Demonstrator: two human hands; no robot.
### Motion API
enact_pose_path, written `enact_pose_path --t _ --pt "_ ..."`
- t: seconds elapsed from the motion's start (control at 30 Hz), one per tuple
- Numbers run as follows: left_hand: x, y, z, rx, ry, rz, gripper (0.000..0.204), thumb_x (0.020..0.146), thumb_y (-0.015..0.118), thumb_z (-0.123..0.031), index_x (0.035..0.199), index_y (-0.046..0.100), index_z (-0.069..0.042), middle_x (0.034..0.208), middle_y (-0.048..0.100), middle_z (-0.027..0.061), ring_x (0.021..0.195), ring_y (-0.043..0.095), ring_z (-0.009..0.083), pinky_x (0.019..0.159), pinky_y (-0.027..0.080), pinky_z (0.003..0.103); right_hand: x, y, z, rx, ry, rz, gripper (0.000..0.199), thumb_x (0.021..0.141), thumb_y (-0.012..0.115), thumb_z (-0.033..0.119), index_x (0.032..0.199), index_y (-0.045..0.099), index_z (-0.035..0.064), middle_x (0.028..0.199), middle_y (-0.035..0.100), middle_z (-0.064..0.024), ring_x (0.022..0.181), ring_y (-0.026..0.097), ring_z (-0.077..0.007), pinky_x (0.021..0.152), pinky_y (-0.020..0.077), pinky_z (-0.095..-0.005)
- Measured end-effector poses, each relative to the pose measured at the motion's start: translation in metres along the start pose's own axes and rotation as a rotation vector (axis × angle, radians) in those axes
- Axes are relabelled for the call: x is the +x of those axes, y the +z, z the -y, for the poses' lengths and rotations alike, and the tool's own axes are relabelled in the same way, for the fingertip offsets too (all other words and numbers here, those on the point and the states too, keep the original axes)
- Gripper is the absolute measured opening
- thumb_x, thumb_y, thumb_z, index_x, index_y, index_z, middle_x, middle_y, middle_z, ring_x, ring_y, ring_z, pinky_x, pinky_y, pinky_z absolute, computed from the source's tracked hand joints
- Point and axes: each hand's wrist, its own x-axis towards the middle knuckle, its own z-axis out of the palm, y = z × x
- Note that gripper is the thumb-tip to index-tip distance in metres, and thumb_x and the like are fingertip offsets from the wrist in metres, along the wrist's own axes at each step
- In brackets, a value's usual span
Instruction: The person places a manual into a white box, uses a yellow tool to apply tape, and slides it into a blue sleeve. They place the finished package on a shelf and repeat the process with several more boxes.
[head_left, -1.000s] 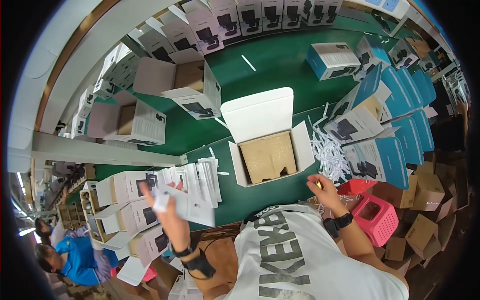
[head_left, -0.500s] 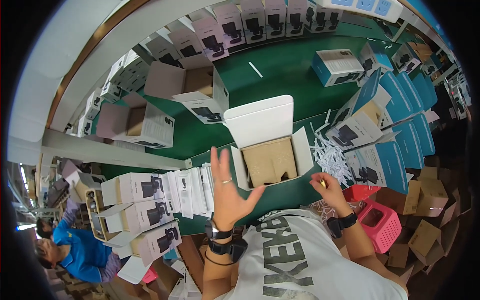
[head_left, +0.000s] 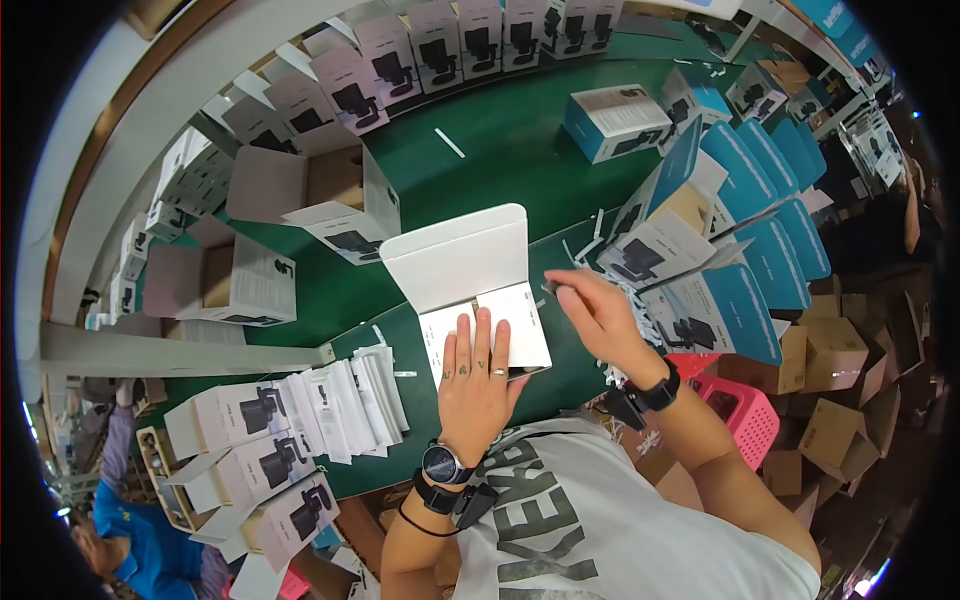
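Observation:
A white carton [head_left: 456,258] stands in front of me, its large lid raised at the far side. Its two side flaps are folded inward over the top. My left hand [head_left: 474,378] lies flat on these flaps, fingers stretched out, holding nothing. Just off the carton's right edge is my right hand [head_left: 603,322], with thumb and forefinger pinched together. A small dark bit shows at those fingertips, too small to name. The brown cardboard inside the carton is now hidden by the flaps.
Folded white leaflets [head_left: 350,405] lie to the left beside printed cartons [head_left: 250,415]. Open cartons [head_left: 345,205] stand at the far left, blue-lidded cartons [head_left: 690,310] at the right. Below right is a pink plastic stool [head_left: 745,420] near brown boxes. Another person [head_left: 150,535] is at lower left.
Both side flaps have been folded in over the brown cardboard. My left hand has come down flat onto them. My right hand has moved up beside the carton's right edge.

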Motion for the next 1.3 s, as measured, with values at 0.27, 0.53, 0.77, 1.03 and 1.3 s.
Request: enact_pose_path --t 0.27,0.53,0.77,1.03,1.3 --pt "0.001 0.004 0.0 0.0 0.008 -0.007 0.087 0.083 0.081 -0.032 0.156 0.043 -0.003 0.163 0.037 0.0239 0.15 0.034 0.047 0.122 0.029 0.055 0.005 0.01 -0.005 -0.374 -0.06 -0.046 0.015 0.088 0.078 0.016 0.099 0.072 0.008 0.085 0.075 -0.0102 0.075 0.073 -0.0304 0.064 0.056 -0.0373" --pt "0.001 0.002 0.001 0.004 0.01 -0.005 0.086 0.082 0.081 -0.032 0.155 0.045 -0.002 0.163 0.037 0.0241 0.15 0.035 0.0472 0.121 0.029 0.055 0.001 0.013 0.001 -0.396 -0.011 -0.078 0.014 0.087 0.079 0.016 0.097 0.072 0.008 0.086 0.075 -0.0102 0.073 0.073 -0.0307 0.063 0.0561 -0.0373" --pt "0.0 0.002 0.002 -0.011 0.004 -0.012 0.084 0.083 0.08 -0.032 0.154 0.046 -0.002 0.162 0.038 0.0243 0.149 0.035 0.0473 0.122 0.029 0.055 -0.009 0.018 0.002 -0.269 0.074 0.073 0.016 0.086 0.08 0.017 0.097 0.071 0.0072 0.084 0.073 -0.0106 0.073 0.072 -0.0271 0.063 0.0544 -0.0355" --pt "0.0 0.009 0.009 0.01 0.015 0.007 0.089 0.085 0.076 -0.042 0.157 0.04 -0.004 0.166 0.031 0.0232 0.152 0.03 0.0453 0.124 0.026 0.053 -0.008 0.031 -0.003 -0.042 0.123 0.159 0.021 0.085 0.083 0.014 0.096 0.068 0.0037 0.078 0.065 -0.0035 0.069 0.058 -0.0109 0.063 0.0473 -0.0269" --pt "-0.008 0.01 0.015 -0.047 0.038 -0.069 0.084 0.083 0.079 -0.035 0.151 0.045 -0.001 0.163 0.035 0.0241 0.149 0.034 0.0466 0.123 0.029 0.054 -0.037 -0.042 -0.04 -0.046 0.421 -0.018 0.02 0.088 0.079 0.011 0.101 0.069 -0.0004 0.083 0.066 -0.0082 0.074 0.061 -0.0132 0.067 0.0478 -0.0277"
